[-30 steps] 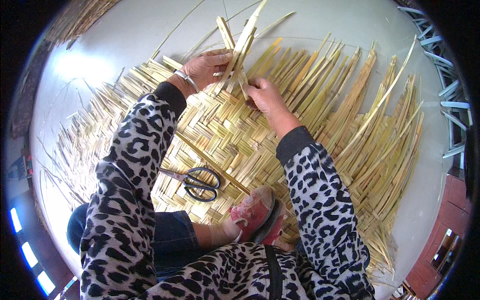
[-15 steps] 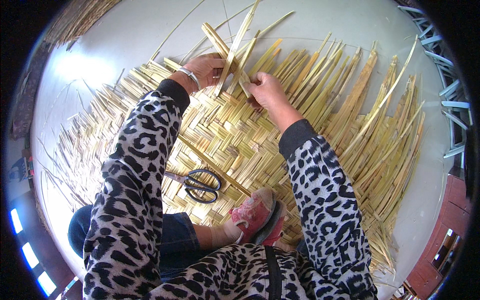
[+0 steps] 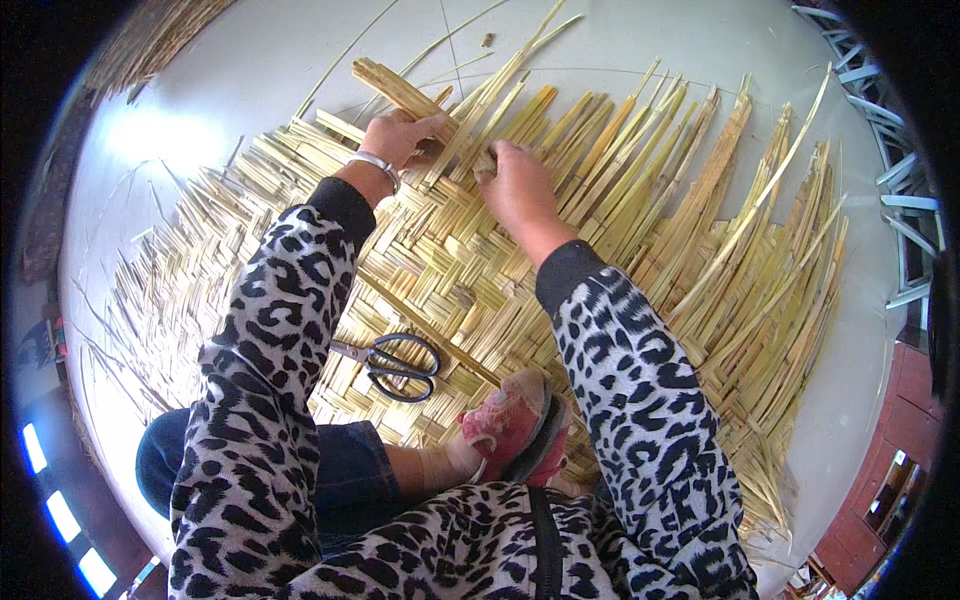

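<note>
A woven mat (image 3: 500,270) of pale yellow-green split reeds lies on the floor under both arms, its loose reed ends fanning out at the far edge. At that edge my left hand (image 3: 398,142) is closed around a reed strip (image 3: 385,82), whose wide end slants up to the far left. Just to the right, my right hand (image 3: 522,185) has its fingers curled in a pinch on the same strip's other end, low against the weave. Several upright reed ends (image 3: 485,105) rise between the hands. The fingertips are partly hidden.
Dark-handled scissors (image 3: 402,366) lie on the mat near my left forearm. Beside them a long thin reed (image 3: 430,330) runs diagonally across the weave. My pink shoe (image 3: 508,425) rests on the near part. Pale blue metal legs (image 3: 905,205) stand at the far right.
The reed strip has shifted left and tilted flatter, along with my left hand. My right hand has moved slightly left, its fingers more curled. The scissors have stayed put.
</note>
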Action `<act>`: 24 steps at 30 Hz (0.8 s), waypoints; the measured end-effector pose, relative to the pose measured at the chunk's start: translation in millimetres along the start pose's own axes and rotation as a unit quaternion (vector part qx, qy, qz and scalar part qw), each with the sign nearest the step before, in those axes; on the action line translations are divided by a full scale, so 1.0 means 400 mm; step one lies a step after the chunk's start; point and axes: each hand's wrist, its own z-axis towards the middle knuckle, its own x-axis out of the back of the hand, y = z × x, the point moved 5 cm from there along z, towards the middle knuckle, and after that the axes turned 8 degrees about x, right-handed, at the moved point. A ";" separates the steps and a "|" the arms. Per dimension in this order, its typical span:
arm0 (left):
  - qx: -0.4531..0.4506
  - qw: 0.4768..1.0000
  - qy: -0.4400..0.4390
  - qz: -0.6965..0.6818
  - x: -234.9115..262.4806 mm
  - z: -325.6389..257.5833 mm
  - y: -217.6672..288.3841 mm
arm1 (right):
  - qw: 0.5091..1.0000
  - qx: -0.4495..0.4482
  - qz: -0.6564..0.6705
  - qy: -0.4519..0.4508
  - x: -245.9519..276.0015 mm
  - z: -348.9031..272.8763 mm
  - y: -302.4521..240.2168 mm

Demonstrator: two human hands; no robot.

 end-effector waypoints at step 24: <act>-0.205 0.736 0.116 0.634 0.051 -0.050 0.003 | 0.970 0.130 -0.203 -0.041 0.087 -0.354 0.009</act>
